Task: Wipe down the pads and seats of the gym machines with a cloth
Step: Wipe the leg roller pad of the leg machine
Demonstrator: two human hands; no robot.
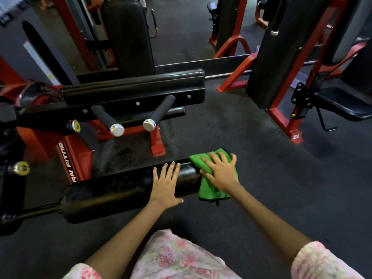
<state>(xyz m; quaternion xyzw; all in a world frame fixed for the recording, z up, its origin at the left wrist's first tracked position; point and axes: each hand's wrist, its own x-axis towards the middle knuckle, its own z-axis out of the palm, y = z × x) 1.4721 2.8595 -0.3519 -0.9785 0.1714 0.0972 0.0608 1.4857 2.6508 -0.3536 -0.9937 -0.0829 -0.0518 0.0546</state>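
Roller pad (pixel 124 190) lies crosswise; right hand (pixel 220 172) presses cloth (pixel 209 190).

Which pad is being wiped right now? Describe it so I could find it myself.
Start at the red machine frame on the left; a black bar runs from it toward the person. On it sits the long black roller pad, nearest the camera. Unlike the flat pads behind, it is round, with a green cloth draped over its right end under the right hand.

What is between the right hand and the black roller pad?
The green cloth lies between them: the right hand presses it flat onto the end of the roller pad, as the head view shows.
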